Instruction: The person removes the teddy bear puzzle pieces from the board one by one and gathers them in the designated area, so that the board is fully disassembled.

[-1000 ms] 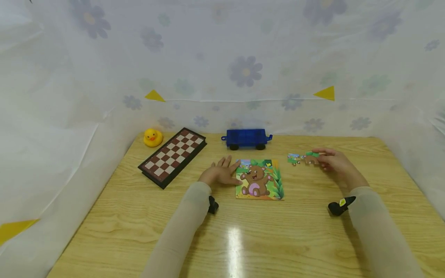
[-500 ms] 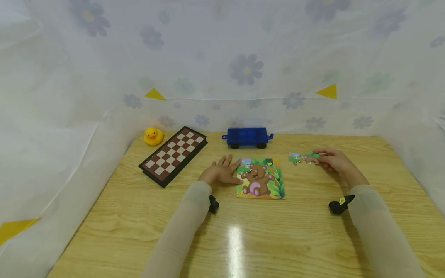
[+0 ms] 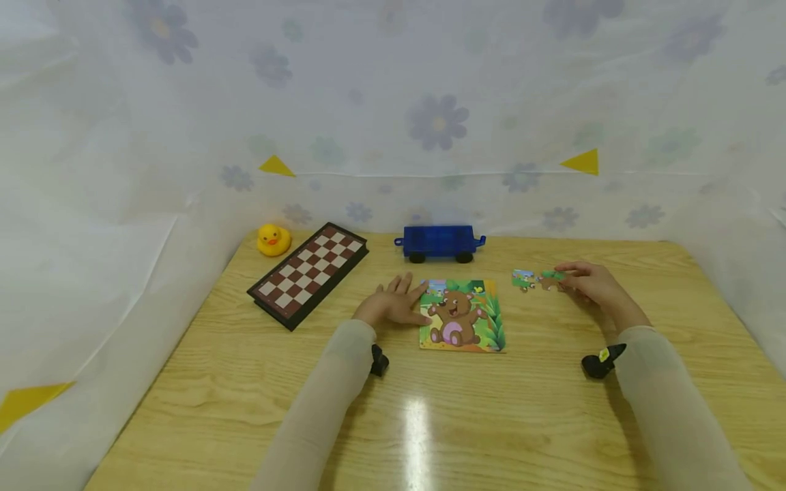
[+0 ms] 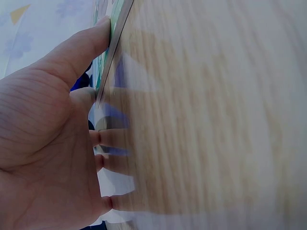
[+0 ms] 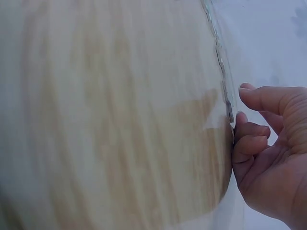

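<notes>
My left hand (image 3: pixel 393 305) rests on the wooden table with its fingers spread. Its thumb and index fingertips meet the left edge of a square bear picture board (image 3: pixel 454 317), and the wrist view shows the thumb (image 4: pixel 91 45) along that edge. To the right of the board, my right hand (image 3: pixel 592 286) pinches the right end of a brown and green jigsaw piece (image 3: pixel 548 281). A piece with blue sky (image 3: pixel 523 279) lies directly left of it. In the right wrist view, thin piece edges (image 5: pixel 221 72) run along the tabletop up to curled fingers (image 5: pixel 249 143).
A blue toy wagon (image 3: pixel 439 242) stands behind the board, near the flowered curtain (image 3: pixel 356 102). At the back left are a yellow rubber duck (image 3: pixel 273 240) and a tilted checkerboard case (image 3: pixel 309 275). The wooden table (image 3: pixel 491 423) stretches toward me between both sleeves.
The piece at my right fingertips has shifted slightly left, closer to the blue-sky piece. My left hand and the bear picture board stay in place; the view has drifted slightly.
</notes>
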Available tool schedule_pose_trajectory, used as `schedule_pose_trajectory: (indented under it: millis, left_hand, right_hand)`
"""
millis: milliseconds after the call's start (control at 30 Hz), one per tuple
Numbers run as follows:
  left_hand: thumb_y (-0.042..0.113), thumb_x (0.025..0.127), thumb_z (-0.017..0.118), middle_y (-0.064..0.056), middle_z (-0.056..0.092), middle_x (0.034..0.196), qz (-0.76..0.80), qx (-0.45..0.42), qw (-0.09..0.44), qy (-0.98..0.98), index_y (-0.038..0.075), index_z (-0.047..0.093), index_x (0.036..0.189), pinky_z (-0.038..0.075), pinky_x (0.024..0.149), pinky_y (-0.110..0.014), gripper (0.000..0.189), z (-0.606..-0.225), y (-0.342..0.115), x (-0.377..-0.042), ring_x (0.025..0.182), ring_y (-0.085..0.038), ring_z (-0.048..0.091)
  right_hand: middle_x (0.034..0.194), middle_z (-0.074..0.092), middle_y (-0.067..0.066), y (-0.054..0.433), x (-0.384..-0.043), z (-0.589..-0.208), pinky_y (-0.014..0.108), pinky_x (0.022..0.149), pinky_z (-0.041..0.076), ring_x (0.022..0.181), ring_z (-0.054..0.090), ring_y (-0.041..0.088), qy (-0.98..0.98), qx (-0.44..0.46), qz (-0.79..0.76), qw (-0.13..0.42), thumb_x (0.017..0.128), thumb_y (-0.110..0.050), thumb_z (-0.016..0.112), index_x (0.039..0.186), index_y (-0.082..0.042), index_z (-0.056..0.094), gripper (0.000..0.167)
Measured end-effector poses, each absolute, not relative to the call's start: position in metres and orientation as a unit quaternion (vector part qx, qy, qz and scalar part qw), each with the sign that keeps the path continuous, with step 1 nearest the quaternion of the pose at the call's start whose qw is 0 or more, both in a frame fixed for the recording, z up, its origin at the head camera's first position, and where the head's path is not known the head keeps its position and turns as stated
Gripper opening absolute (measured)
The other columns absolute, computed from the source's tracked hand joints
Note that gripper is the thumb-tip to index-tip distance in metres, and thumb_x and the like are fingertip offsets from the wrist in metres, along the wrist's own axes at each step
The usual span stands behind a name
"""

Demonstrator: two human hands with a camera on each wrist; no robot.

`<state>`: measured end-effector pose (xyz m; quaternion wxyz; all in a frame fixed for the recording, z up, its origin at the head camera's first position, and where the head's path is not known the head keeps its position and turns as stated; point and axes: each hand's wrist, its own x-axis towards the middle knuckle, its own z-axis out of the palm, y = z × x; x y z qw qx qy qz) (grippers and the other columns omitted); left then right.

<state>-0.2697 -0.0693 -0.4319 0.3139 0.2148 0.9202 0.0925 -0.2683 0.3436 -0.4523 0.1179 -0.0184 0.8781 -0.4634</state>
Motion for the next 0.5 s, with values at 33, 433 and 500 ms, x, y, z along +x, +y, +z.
schedule_pose_trajectory:
  millis: [33,433,500]
  left_hand:
    - [0.063,0.089,0.047,-0.006,-0.019,0.156,0.092,0.214,0.314,0.921,0.034,-0.006,0.151,-0.005,0.111,-0.057,0.087,-0.432,-0.069,-0.270,0.143,-0.029,-0.014]
    - [0.064,0.089,0.047,-0.006,-0.017,0.157,0.088,0.215,0.305,0.923,0.033,-0.005,0.152,-0.004,0.112,-0.056,0.088,-0.432,-0.069,-0.268,0.143,-0.029,-0.013]
    - [0.064,0.089,0.047,-0.006,-0.018,0.157,0.086,0.214,0.305,0.924,0.033,-0.006,0.152,-0.004,0.112,-0.056,0.088,-0.432,-0.069,-0.268,0.143,-0.029,-0.013]
  right_hand:
    - [0.118,0.053,0.022,0.344,-0.269,-0.452,0.029,0.050,0.038,0.051,0.036,0.011,0.877,-0.018,-0.465,0.117,0.099,-0.023,0.050,0.138,0.003,0.041,0.048]
    - [0.068,0.037,-0.008,0.358,-0.270,-0.459,0.025,0.050,0.036,0.051,0.032,0.009,0.820,0.008,-0.558,0.129,0.098,-0.028,0.054,0.145,-0.002,0.034,0.058]
    - [0.067,0.034,-0.008,0.359,-0.270,-0.459,0.025,0.050,0.036,0.052,0.032,0.008,0.816,0.012,-0.562,0.133,0.098,-0.030,0.053,0.146,-0.004,0.034,0.058]
